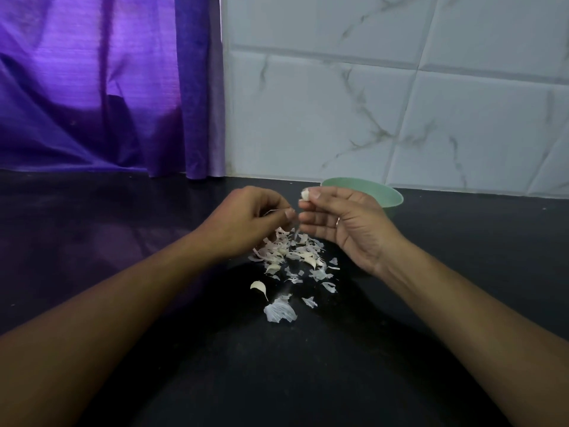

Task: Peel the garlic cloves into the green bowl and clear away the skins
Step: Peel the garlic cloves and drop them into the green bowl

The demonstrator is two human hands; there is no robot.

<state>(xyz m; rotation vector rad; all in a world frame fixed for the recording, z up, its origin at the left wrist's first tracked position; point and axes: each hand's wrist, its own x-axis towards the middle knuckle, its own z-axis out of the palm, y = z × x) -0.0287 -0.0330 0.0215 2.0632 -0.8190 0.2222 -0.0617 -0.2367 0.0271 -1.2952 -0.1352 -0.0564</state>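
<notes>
My right hand [345, 223] pinches a small pale garlic clove [305, 195] between thumb and forefinger, held above the counter. My left hand [252, 217] hovers beside it with curled fingers; a thin strip of skin [271, 212] seems to be pinched at its fingertips. Under both hands lies a heap of white garlic skins [289, 254] on the black counter [123, 241]. A loose clove [258, 286] lies nearer me, with a big flake of skin [280, 312] below it. The green bowl [385, 195] stands behind my right hand, partly hidden; its inside is out of sight.
A purple curtain [101, 87] hangs at the back left down to the counter. A white marbled tile wall [400, 103] closes off the back right, just behind the bowl. Small skin scraps [329, 286] are scattered to the right of the heap.
</notes>
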